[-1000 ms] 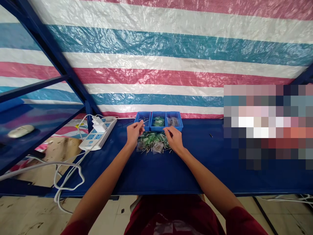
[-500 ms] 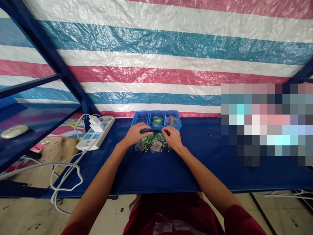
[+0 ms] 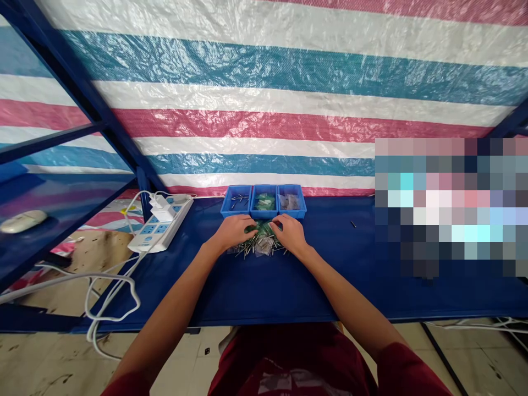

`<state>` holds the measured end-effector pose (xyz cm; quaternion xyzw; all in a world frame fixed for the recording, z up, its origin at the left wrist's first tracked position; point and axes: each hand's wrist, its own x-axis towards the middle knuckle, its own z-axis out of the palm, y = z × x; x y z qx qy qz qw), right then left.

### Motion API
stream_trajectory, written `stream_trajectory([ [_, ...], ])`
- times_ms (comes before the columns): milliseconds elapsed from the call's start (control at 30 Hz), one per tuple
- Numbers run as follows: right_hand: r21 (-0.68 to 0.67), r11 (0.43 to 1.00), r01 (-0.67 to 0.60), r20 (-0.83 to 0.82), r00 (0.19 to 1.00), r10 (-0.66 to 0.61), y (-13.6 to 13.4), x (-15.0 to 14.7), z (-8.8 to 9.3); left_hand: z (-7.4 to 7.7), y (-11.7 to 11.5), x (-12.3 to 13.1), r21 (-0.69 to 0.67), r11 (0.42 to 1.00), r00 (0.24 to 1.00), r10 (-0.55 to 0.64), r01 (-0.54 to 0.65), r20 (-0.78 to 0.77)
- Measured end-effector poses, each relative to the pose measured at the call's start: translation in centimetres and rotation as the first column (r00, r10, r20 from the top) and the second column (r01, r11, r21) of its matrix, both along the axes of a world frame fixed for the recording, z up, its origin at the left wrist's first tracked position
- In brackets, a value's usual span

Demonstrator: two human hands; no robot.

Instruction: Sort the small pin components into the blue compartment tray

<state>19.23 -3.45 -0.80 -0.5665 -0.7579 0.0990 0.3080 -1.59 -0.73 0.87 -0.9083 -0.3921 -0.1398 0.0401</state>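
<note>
Left hand (image 3: 233,231) has lowered toward a spiky, filmy pile (image 3: 264,243), facing right hand (image 3: 291,233); fingers curled, pinch unclear.

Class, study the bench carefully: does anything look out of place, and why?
Yes: one small dark piece lies alone on the blue table, to the right of the three blue bins. It looks stray because the other loose small items are gathered in the mixed pile or the bins.

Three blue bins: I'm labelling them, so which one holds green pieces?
The middle bin, between the other two: its pieces are green, whereas the left bin holds thin rods and the right bin greyish, clear-looking pieces.
</note>
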Motion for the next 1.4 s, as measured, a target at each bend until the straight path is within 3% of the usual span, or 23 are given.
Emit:
stream_trajectory([
  [267, 0.016, 1.000, -0.006, -0.002, 1.000, 0.006, 0.0, 0.0, -0.1, -0.5, 0.1, 0.4, 0.080, 0.997, 1.000, 0.011, -0.010, -0.015],
  [700, 0.042, 0.999, -0.007, -0.014, 1.000, 0.007, 0.0, 0.0, -0.2, -0.2, -0.3, 1.1, 0.046, 0.998, 0.999, 0.033, -0.032, -0.021],
  [1000, 0.054, 0.999, -0.003, -0.062, 0.998, 0.006, 0.0, 0.0, -0.2, 1.1, -0.8, 0.7, 0.026, 0.996, 0.972, 0.081, -0.089, 0.223],
  [1167, 0.066, 0.998, -0.014, -0.225, 0.974, 0.028, 0.0, 0.0, 0.0, 2.6, -1.1, 0.3, -0.090, 0.992, 0.883, 0.116, -0.084, 0.456],
  [1267, 0.073, 0.995, -0.072, -0.329, 0.940, 0.092, -0.2, -0.1, 0.4, 3.0, -1.4, 0.6, -0.196, 0.979, 0.756, 0.176, -0.064, 0.631],
  [1400, 0.090, 0.982, -0.166, -0.431, 0.883, 0.188, -0.5, -0.4, 0.7, 2.6, -1.8, 1.4, -0.348, 0.935, 0.565, 0.249, 0.071, 0.786],
])
